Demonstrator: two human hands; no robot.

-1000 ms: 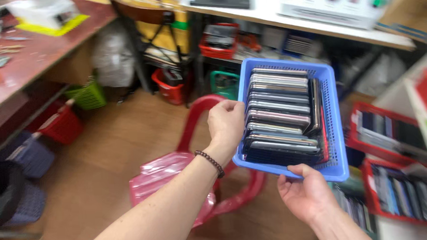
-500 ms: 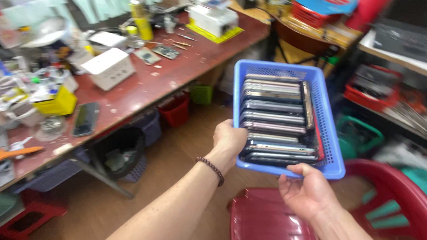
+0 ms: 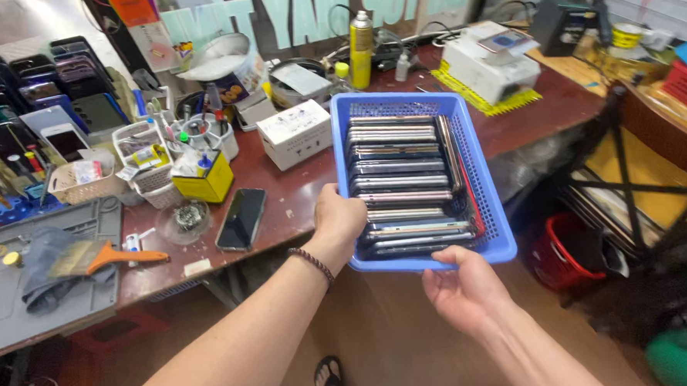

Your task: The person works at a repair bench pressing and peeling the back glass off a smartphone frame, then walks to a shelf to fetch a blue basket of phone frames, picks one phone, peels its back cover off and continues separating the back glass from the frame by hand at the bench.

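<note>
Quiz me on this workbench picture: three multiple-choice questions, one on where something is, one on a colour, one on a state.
1. Where does the loose dark phone lie?
A. on the red-brown table
B. on the floor
C. in the red bin

2. What colour is the basket of phones?
A. green
B. blue
C. white

3. How is the basket held?
A. set down on the table
B. by one hand
C. by both hands, in the air

Answers: 1 A, it lies flat beside the white box. 2 B, its walls are blue. 3 C, the left hand grips its side and the right hand its near edge.
</note>
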